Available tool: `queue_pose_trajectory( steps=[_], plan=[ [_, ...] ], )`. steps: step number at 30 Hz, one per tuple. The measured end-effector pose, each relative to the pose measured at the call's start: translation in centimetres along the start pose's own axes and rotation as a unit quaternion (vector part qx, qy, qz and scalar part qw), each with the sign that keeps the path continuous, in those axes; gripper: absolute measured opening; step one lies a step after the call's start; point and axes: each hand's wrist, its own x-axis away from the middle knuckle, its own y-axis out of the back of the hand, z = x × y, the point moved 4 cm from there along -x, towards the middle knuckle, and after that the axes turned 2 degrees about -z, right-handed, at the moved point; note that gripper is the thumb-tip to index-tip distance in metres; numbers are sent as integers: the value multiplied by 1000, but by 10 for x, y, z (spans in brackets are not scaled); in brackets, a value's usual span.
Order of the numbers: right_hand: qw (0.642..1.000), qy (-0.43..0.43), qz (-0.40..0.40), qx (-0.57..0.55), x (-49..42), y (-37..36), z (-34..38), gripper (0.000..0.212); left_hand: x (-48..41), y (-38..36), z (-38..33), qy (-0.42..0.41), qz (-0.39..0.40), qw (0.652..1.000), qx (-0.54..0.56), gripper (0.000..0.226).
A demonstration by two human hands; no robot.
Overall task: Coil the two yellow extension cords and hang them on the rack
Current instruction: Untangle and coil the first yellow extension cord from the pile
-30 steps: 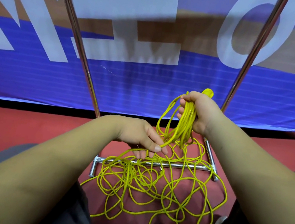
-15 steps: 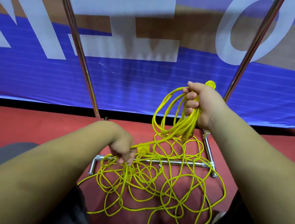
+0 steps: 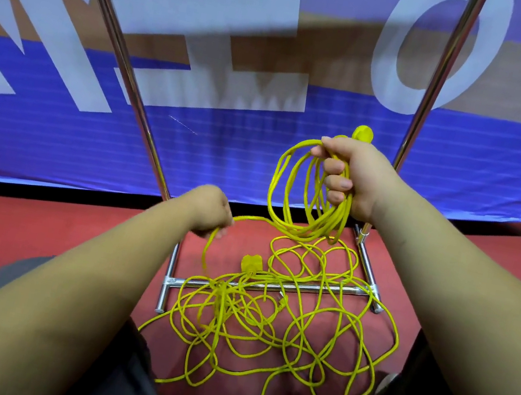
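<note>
Right grip (image 3: pixel 350 175) clenched round several hanging loops of thin yellow extension cord (image 3: pixel 334 224). Left grip (image 3: pixel 211 211) grasps one strand. Remaining cord lies tangled on red floor (image 3: pixel 38 227), across chrome tubular rack (image 3: pixel 322 290) base.

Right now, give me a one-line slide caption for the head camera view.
Right hand grips coiled loops; left hand holds the strand leading to the yellow tangle on the rack base.

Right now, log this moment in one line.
step: coiling | right hand: grips coil | left hand: holds strand | pile: tangled over rack base
</note>
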Motion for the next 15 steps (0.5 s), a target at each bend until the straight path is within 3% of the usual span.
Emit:
queue_pose_trajectory(
  steps=[3, 6, 10, 15],
  plan=[
    [995, 23, 20, 90, 2, -6, -2, 25, 1, 28, -11, 23, -100, 984, 143, 16],
    [991, 31, 25, 130, 5, -12, -8, 24, 3, 43, -26, 42, -139, 922, 360, 13],
    [989, 44, 27, 138, 2, -13, -15, 24, 7, 46, -45, 47, -96, 833, 543, 15],
    [977, 74, 16, 200, -3, -13, -26, 35, 9, 38, -64, 31, -23, 769, 638, 10]
  ],
)
